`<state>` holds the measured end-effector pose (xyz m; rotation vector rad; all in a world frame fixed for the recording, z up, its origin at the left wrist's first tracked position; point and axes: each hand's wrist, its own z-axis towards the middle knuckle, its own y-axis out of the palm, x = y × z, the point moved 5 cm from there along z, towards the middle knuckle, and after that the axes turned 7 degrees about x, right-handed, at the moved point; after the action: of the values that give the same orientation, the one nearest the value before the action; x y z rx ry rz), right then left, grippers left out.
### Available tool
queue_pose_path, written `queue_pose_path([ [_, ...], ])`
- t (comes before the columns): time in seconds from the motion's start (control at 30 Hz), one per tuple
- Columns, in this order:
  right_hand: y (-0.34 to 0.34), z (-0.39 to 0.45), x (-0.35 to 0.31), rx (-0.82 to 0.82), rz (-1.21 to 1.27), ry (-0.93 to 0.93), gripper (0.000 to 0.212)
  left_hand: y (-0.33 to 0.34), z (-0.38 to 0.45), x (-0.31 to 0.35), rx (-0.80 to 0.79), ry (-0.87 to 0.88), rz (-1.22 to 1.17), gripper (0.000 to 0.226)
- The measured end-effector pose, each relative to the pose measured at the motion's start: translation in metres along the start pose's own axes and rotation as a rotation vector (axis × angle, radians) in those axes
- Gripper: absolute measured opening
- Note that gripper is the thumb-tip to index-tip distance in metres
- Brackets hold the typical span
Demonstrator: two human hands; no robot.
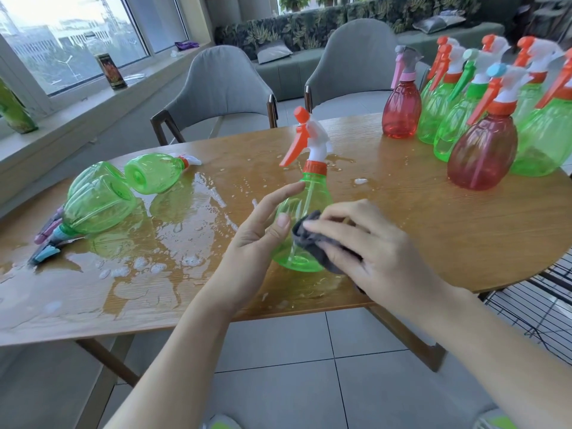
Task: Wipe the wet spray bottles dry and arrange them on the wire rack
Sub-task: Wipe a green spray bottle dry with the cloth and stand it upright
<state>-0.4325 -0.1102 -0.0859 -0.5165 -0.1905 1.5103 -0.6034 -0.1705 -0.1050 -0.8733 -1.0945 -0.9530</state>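
A right hand [368, 243] presses a bunched grey cloth [312, 236], fingers curled over it, against the lower right side of a green spray bottle [305, 212] near the front edge of a wet wooden table [433, 218]. The left hand [263, 224], fingers extended and loose, steadies the bottle's left side, thumb on its belly. The bottle stands between both hands, long axis upright, orange trigger pointing left. Left of it, well apart, green bottles [102, 199] lie on their sides in pooled water. Right of it, upright bottles [483, 153] stand grouped; the wire rack [538, 301] sits lower, beyond the table's right edge, nearer the right hand.
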Motion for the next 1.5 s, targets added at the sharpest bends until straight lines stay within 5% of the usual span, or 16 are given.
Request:
queue_pose_path([
  [0.23, -0.009, 0.01, 0.024, 0.199, 0.032, 0.302, 0.026, -0.007, 0.002, -0.007, -0.038, 0.046, 0.04, 0.041],
  [0.7, -0.004, 0.004, 0.019, 0.195, 0.115, 0.34, 0.026, -0.006, 0.005, -0.008, -0.018, 0.009, -0.045, 0.054],
  [0.93, 0.01, -0.013, 0.001, 0.064, 0.162, 0.235, 0.023, -0.008, 0.007, -0.011, 0.138, 0.005, -0.084, 0.058],
  [1.23, 0.024, -0.014, -0.018, -0.078, 0.067, -0.018, 0.021, -0.003, 0.008, -0.009, 0.099, -0.037, -0.094, 0.047],
  [1.5, 0.011, -0.017, -0.003, -0.028, 0.039, -0.01, 0.021, -0.011, 0.006, -0.012, 0.121, -0.036, -0.079, 0.045],
])
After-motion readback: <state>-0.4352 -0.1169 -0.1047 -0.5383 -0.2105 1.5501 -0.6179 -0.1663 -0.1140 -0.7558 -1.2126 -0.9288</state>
